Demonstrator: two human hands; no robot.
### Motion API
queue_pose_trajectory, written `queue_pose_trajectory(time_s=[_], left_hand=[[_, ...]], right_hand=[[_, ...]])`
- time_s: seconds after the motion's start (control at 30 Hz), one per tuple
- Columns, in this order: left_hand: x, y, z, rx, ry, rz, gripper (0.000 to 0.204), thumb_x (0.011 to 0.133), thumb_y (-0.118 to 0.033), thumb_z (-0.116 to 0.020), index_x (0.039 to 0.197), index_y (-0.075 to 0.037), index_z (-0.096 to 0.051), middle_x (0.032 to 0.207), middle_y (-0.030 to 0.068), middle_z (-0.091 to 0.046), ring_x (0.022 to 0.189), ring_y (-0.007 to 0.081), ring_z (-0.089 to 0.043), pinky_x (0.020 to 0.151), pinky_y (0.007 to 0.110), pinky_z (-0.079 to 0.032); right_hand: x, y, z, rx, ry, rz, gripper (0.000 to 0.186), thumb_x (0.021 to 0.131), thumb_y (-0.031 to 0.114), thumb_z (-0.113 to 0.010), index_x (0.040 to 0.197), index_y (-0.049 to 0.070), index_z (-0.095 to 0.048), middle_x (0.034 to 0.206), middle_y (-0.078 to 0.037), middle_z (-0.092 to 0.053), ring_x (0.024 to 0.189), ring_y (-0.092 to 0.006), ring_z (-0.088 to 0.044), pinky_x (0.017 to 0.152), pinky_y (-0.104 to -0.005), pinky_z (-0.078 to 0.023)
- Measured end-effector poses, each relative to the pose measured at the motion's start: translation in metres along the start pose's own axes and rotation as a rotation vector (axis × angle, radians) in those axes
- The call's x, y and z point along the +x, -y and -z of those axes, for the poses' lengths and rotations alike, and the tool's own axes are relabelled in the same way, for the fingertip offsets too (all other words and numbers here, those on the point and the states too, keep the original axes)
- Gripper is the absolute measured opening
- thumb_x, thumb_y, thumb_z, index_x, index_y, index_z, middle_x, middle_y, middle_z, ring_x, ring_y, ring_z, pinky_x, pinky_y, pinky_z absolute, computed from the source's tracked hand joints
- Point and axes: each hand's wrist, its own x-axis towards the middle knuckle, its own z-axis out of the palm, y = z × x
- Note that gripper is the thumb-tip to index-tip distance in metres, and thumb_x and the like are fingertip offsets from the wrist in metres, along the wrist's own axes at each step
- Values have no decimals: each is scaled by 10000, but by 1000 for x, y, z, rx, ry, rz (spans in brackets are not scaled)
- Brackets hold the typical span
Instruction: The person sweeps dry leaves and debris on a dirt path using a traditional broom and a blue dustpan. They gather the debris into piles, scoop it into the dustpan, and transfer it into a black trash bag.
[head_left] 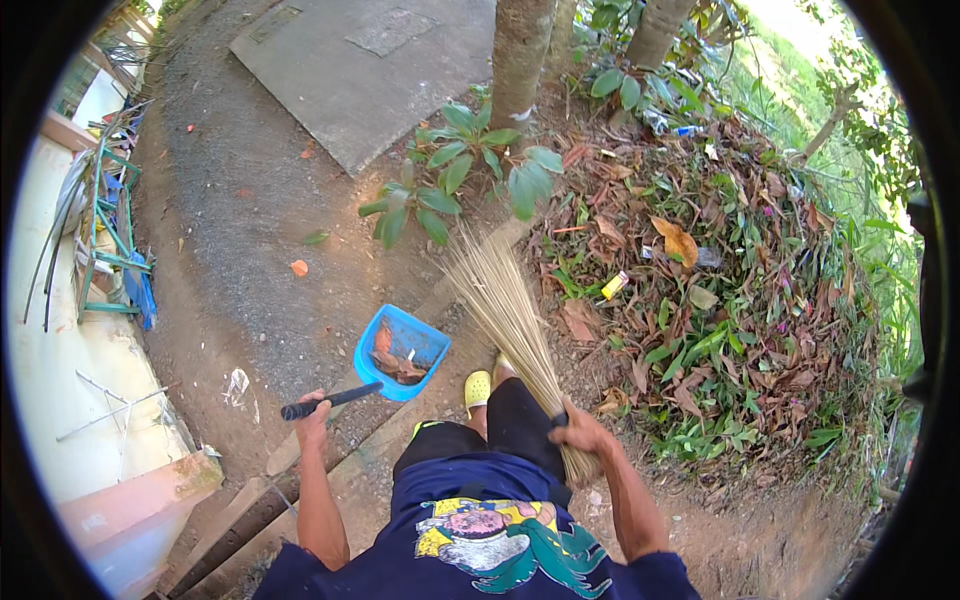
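Note:
My left hand (312,418) grips the black handle of a blue plastic dustpan (432,345), which holds dry brown leaves and a few pale scraps in its pan. My right hand (575,430) is wrapped round the bound grip of a stick broom (495,290), whose pale bristles fan up and to the left, past the dustpan's right side. Below me are my black shorts and a yellow clog (477,388) on one foot.
A heaped bank of leaves and litter (700,330) lies at my right, with tree trunks (515,70) and plants behind. A concrete slab (320,70) borders the gravel path (230,260). At left stand a pale wall (80,400) and a green metal frame (115,230) with clutter.

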Motion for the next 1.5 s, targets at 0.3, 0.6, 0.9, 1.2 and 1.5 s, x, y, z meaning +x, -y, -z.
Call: queue_pose_trajectory(time_s=[0.3, 0.6, 0.9, 1.2, 1.5], left_hand=[[-4, -95, -50, -81, -219, 12, 247, 848, 13, -756, 1047, -105, -669, 1274, 96, -660, 1091, 175, -633, 851, 307, -537], [63, -98, -111, 50, -312, -69, 249, 846, 41, -734, 1046, -96, -678, 1235, 93, -674, 1181, 211, -604, 1028, 362, -460], [253, -53, -181, 124, 11, -61, 224, 820, 77, -717, 999, -55, -697, 1255, 125, -692, 1204, 252, -628, 1073, 402, -451], [324, -28, -161, 221, 142, -263, 203, 823, -5, -728, 1018, -49, -692, 1174, 135, -743, 1194, 285, -671, 1036, 410, -492], [313, -30, -131, 187, 108, -182, 190, 839, -34, -749, 1015, -36, -679, 1211, 136, -721, 1222, 284, -649, 1033, 407, -491]], right_hand=[[262, 96, 76, 93, -13, 222, 878, 744, 342, -761, 1455, -54, -434, 1245, -256, -635, 1159, -343, -613, 1018, -402, -474], [351, 240, 160, 220, -108, 156, 670, 776, 206, -754, 1361, -50, -550, 1012, -107, -682, 889, -213, -639, 815, -338, -514], [530, 298, 218, -126, -73, -34, 478, 790, 246, -738, 1185, -7, -642, 910, -83, -668, 773, -207, -618, 722, -370, -513], [358, 318, 117, -241, 65, -138, 753, 778, 212, -727, 1466, 46, -470, 982, -78, -594, 838, -223, -604, 795, -365, -513], [452, 350, 166, -153, -73, -147, 443, 803, 229, -677, 1180, 24, -569, 952, -90, -630, 863, -202, -614, 772, -362, -526]])
